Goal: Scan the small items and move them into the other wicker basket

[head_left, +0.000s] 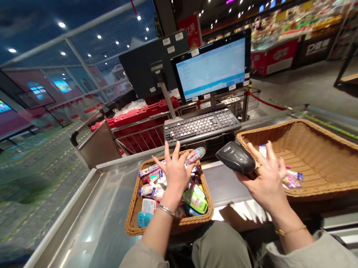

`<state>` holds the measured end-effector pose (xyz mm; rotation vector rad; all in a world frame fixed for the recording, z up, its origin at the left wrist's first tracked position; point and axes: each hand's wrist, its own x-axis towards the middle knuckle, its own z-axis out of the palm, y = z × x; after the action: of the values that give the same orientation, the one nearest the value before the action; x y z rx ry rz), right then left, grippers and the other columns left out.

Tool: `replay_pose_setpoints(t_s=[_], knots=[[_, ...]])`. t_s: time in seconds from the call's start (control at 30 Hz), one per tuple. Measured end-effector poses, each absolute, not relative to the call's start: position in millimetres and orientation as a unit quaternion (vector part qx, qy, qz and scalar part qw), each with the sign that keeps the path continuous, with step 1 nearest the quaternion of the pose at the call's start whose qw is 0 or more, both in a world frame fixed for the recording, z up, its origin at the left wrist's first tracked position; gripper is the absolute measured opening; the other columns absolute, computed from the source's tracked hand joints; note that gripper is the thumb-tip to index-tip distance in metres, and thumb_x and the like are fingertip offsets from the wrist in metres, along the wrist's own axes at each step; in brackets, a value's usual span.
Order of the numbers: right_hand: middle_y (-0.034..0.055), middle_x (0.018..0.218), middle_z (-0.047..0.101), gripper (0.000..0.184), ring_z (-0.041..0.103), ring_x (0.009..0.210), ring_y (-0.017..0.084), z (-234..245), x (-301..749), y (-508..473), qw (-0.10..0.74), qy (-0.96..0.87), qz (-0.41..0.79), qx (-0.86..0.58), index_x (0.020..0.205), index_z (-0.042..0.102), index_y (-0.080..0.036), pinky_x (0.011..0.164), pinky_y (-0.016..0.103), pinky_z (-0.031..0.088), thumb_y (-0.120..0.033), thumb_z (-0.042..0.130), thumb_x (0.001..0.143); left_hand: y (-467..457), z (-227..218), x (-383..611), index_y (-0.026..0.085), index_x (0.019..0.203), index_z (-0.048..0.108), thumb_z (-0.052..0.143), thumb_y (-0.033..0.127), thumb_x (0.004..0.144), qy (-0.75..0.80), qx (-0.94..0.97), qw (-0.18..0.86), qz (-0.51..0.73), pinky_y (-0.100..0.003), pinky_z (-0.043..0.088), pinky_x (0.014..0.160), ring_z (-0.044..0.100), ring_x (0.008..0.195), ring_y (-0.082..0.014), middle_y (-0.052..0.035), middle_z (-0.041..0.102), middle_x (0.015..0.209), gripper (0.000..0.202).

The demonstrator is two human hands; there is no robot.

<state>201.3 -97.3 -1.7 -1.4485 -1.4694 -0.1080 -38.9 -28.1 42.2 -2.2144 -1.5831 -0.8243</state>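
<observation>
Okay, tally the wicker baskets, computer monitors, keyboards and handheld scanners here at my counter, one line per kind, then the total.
Wicker baskets: 2
Computer monitors: 2
Keyboard: 1
Handheld scanner: 1
Total: 6

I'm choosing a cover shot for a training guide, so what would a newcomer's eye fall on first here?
Probably the black scanner in the right hand, just right of centre between the two baskets. Next, perhaps, the left hand, fingers spread, with a small colourful item at the far edge of the crowded left basket. Behind them, the bright screen glows above the keyboard.
</observation>
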Motion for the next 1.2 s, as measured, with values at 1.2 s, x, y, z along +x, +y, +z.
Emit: replay_pose_setpoints(t_s=[1.2], knots=[[0.0072,0.146,0.063,0.016,0.024,0.156,0.040,-3,196,-99,0.479,-0.667,-0.065,-0.567,0.099,0.072,-0.023,0.119,0.074,0.014,-0.029,0.066,0.085,-12,33,3,0.033,0.129,0.069,0.075,0.033,0.087,-0.581,-0.747,0.114,-0.302,-0.087,-0.008,0.114,0.007,0.159,-0.0446,-0.0046,0.039,0.166,0.043]])
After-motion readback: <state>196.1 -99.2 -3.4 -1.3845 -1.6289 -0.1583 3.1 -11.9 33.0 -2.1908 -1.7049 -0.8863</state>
